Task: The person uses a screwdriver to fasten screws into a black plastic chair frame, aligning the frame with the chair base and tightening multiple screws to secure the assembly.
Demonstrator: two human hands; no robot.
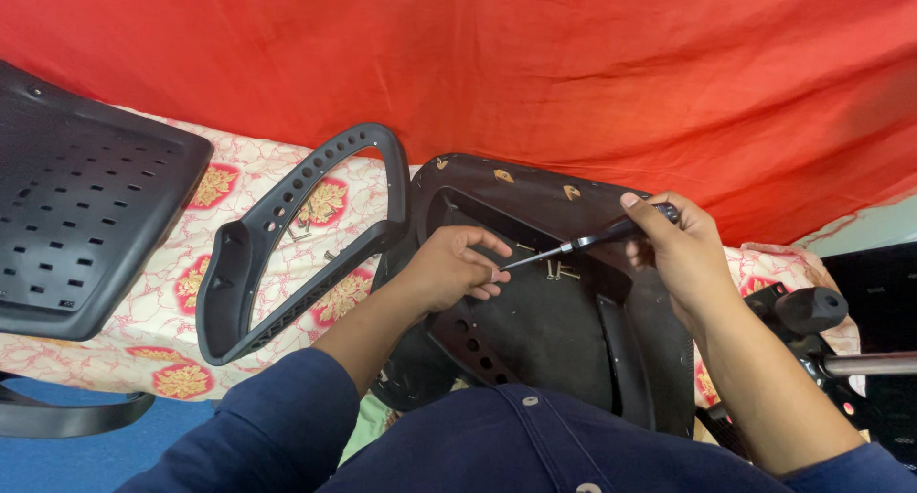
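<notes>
A black chair seat (554,331) lies upside down in front of me, its underside facing up. My right hand (673,249) grips the black handle of a screwdriver (583,245), whose thin shaft slants down to the left. My left hand (454,268) rests on the seat's underside, fingers pinched around the screwdriver's tip. A few small screws (557,270) lie on the seat just right of that tip. A black armrest frame (287,240) is attached at the seat's left edge and stretches out over the patterned cloth.
A perforated black chair back (81,197) lies at the left on a white cloth with red and gold flowers (143,302). A red sheet (573,73) hangs behind. A chair base with a metal cylinder (864,364) sits at the right. Blue floor (57,455) shows at lower left.
</notes>
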